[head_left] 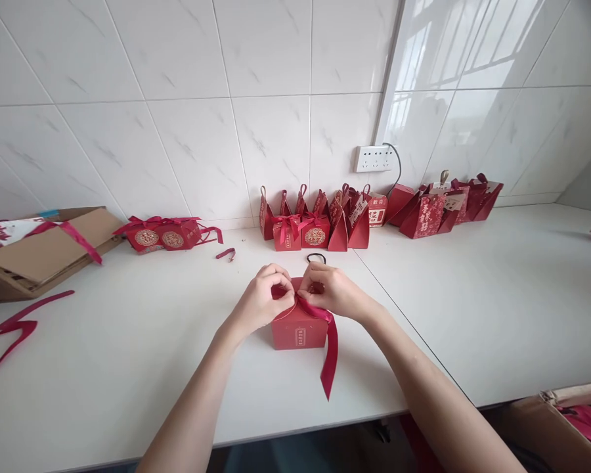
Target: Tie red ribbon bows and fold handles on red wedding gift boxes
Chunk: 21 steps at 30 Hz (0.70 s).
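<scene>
Head view: where does the box point(299, 334) stand?

Upright on the bench point(152, 368), between its back and front edges, with both hands at its top.

And the state of the fingers?

The right hand point(335, 289) has thumb and fingertips closed on the ribbon point(329, 358), whose one visible tail runs down past the box's front right corner toward the bench's front edge. The left hand point(266, 299) has thumb and fingertips drawn together beside it; they appear to pinch the ribbon too, though that grip is partly hidden.

What is judged done?

The box is formed, its walls standing, and the ribbon is in place at its top. Along the back edge, one bowed pair point(177, 240) sits toward the left, and another two bowed boxes point(315, 234) stand farther right, beside the peaked boxes point(338, 233).

What is judged left?

The bow. None complete is visible on this box, and a knot, if any, is covered by the fingers. Loose ribbon point(22, 325) also lies toward the bench's left end, in front of the carton point(49, 256); its purpose cannot be told.
</scene>
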{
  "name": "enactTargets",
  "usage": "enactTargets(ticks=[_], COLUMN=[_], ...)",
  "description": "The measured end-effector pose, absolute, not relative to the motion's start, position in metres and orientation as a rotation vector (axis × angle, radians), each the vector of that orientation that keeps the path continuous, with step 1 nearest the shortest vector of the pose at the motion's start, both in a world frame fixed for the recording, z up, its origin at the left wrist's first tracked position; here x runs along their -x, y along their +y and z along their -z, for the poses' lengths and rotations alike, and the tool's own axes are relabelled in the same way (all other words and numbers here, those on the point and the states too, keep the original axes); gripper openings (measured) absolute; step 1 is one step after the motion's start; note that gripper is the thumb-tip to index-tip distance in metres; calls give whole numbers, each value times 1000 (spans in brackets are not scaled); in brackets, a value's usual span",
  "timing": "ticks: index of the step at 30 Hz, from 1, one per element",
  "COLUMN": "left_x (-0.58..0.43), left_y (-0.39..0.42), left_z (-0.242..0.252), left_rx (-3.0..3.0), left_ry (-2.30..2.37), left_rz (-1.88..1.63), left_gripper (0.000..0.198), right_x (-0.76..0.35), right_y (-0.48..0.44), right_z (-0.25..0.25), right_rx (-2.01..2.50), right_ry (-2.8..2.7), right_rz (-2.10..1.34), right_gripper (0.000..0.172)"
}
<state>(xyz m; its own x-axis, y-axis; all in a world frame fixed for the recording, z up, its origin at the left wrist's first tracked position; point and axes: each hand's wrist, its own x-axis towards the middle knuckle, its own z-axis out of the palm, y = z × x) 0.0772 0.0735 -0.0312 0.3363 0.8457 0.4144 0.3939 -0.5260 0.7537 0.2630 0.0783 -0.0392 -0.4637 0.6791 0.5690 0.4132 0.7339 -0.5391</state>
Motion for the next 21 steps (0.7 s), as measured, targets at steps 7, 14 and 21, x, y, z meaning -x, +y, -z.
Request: enactTargets(ticks=[7,14,21], left_x=[-78,-78,-78], left_y=[74,78,78], left_z=[35,41,39], left_rx=[-1999,-1970,-1998], left_ry=[1111,992,1034], left_rz=[-1126,-1038,-1042], left_gripper=[9,6,13], right_x=[-265,-262,-262], right_y=[74,74,78], right_z=[34,37,39], right_rx=[806,817,841], right_ry=[-2162,-2116,-2088], right_rz=[-499,-444,-494], right_gripper=[7,11,11])
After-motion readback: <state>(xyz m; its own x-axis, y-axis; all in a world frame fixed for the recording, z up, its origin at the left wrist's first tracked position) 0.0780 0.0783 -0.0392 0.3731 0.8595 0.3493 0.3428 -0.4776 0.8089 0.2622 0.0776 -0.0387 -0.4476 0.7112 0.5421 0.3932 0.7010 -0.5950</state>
